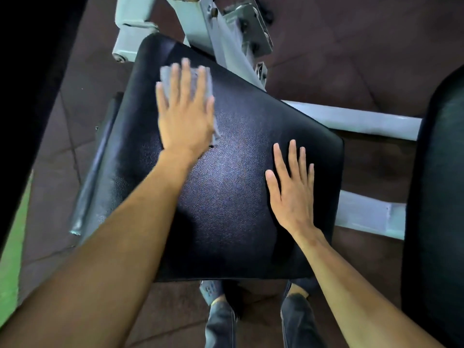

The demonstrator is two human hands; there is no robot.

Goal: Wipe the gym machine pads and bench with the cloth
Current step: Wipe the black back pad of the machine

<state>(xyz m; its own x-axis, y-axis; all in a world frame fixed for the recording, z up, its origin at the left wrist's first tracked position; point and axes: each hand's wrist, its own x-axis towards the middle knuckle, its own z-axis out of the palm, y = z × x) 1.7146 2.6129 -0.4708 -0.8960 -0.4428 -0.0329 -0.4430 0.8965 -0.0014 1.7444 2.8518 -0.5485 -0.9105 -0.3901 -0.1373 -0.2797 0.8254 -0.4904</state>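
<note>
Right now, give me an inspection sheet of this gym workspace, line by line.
Surface: black pad, textured and shiny, small dark mark near the left wrist.
Job's things: grey cloth flat on the pad's far part.
Clutter: nothing seen.
Hands: left hand presses the cloth, fingers straight; right hand rests flat on the pad, holding nothing.
Cables: nothing seen.
Surroundings: pale metal frame, second dark pad at right, brown floor, green strip at left.

A brown tiled floor (pixel 326 71) is seen beneath everything. A green strip (pixel 12 247), possibly turf, is seen along the left edge. Two dark shoes (pixel 221 320) are seen at the bottom, on the floor.
</note>
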